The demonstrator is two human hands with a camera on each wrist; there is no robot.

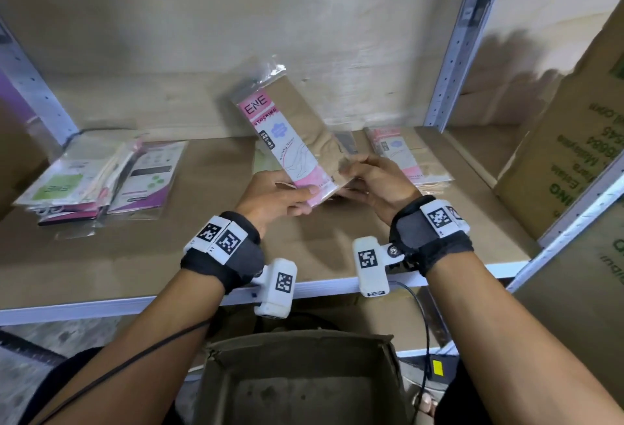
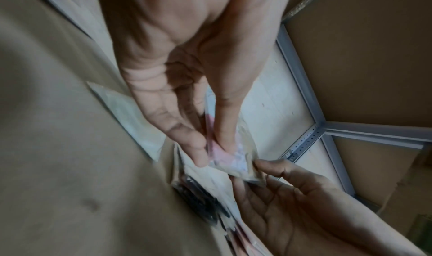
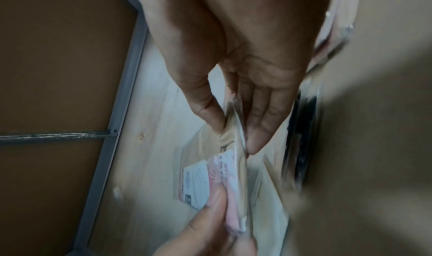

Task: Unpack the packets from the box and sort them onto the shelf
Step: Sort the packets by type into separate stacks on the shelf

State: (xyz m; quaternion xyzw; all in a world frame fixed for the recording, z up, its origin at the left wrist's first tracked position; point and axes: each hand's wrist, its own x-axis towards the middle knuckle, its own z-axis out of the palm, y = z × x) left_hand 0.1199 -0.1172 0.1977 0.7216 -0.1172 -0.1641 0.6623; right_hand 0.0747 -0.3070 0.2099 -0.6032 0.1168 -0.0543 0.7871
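While both hands meet over the middle of the shelf (image 1: 209, 255), they hold one stocking packet (image 1: 292, 134) between them, raised clear of the board and tilted so its top leans toward the back wall. The left hand (image 1: 273, 198) pinches the pink lower corner, thumb on the printed face and fingers behind; the left wrist view shows this same pinch on the packet's pink edge (image 2: 224, 156). The right hand (image 1: 378, 184) grips the lower right edge of the clear wrapper, thumb in front and fingers (image 3: 259, 130) behind, as the right wrist view shows. The packet has a pink and white card marked "ENE STOCKING" and tan fabric inside.

On the shelf behind the right hand lies a second pink stocking packet (image 1: 401, 154), flat, partly hidden by the hand. Another flat packet (image 1: 266, 161) lies under the raised one; its print cannot be read. Toward the left end of the shelf sits a loose pile of packets (image 1: 98, 181) with green, white and purple cards, overlapping one another.

Below the shelf edge, between the forearms, stands the open cardboard box (image 1: 297, 380); its inside is dim and what it holds cannot be made out. Large cardboard cartons (image 1: 567, 161) stand to the right, beyond the grey upright (image 1: 452, 63).
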